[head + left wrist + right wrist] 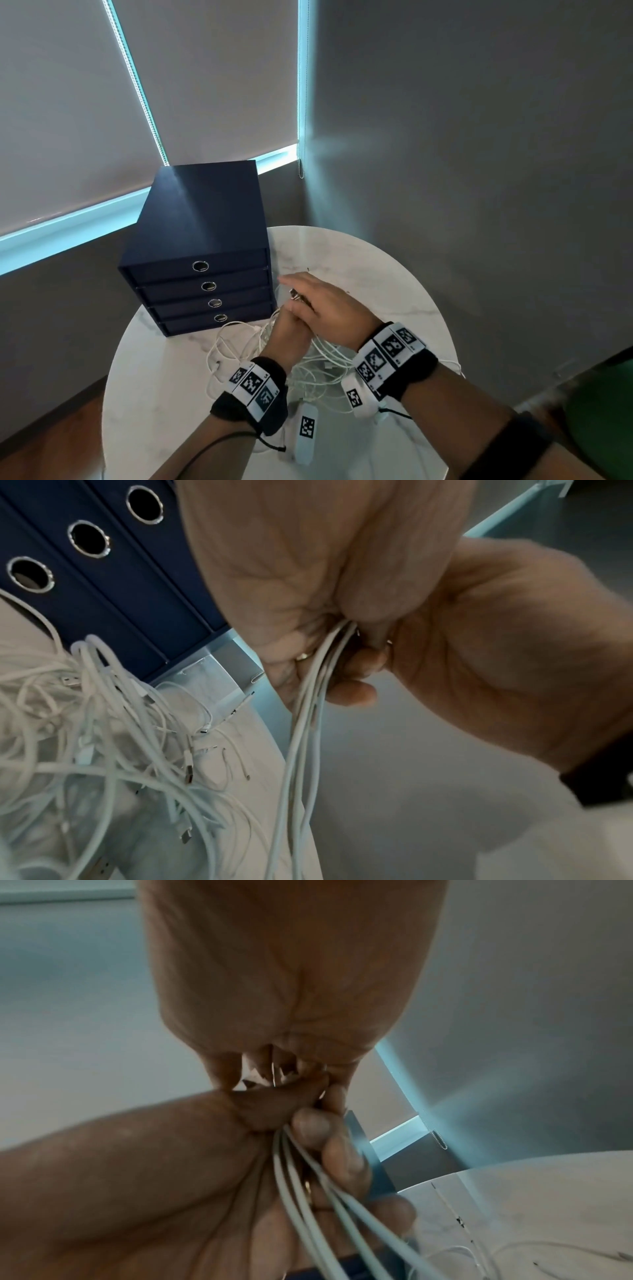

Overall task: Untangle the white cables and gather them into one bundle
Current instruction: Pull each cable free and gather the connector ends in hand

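Several white cables lie in a loose tangle on the round white marble table, below both hands. My left hand is a fist around a few strands that hang down to the pile; its curled fingers wrap them. My right hand lies across the top of that fist, thumb and fingers closing on the cable ends there. The rest of the tangle, with several plugs, spreads in front of the drawers. The strand tops are hidden inside the two hands.
A dark blue box with several drawers stands at the table's back left, just beyond my hands. Grey walls and window blinds close the corner behind. A blind cord hangs there. A green object sits off the table's right edge.
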`<action>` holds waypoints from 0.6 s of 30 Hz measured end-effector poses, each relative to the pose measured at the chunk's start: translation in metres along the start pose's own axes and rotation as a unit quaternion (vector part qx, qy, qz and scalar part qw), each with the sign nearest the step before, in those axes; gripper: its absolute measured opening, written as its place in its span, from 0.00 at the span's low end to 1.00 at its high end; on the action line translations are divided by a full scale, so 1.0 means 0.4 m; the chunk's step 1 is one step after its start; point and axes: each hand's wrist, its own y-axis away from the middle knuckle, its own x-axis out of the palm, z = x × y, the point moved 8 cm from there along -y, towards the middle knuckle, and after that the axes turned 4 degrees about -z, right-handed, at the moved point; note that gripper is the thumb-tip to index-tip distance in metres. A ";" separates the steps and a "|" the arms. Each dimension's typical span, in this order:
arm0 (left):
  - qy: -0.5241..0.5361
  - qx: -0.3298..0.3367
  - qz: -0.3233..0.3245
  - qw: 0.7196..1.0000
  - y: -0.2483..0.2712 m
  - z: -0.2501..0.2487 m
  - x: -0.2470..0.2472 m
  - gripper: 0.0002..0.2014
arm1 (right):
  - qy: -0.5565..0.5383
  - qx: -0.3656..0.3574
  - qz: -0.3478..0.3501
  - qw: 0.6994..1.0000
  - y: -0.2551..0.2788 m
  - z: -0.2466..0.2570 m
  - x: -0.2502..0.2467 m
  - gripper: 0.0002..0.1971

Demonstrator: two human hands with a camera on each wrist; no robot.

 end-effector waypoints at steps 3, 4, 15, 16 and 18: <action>-0.036 0.002 -0.006 0.999 0.007 0.000 -0.017 0.17 | 0.024 -0.016 -0.018 0.999 -0.012 -0.002 0.003 0.18; -0.050 0.006 0.000 0.999 0.011 -0.003 -0.018 0.17 | 0.027 -0.017 -0.026 0.999 -0.014 -0.006 0.003 0.17; -0.132 -0.042 -0.004 0.990 0.036 0.020 -0.001 0.20 | 0.084 0.007 -0.018 0.996 -0.005 -0.038 0.017 0.13; -0.133 -0.039 -0.011 0.990 0.036 0.019 -0.001 0.19 | 0.058 0.028 -0.032 0.997 0.002 -0.051 0.021 0.14; -0.120 -0.018 -0.035 0.992 0.035 0.001 -0.011 0.15 | -0.091 0.078 -0.058 0.991 0.023 -0.062 0.033 0.23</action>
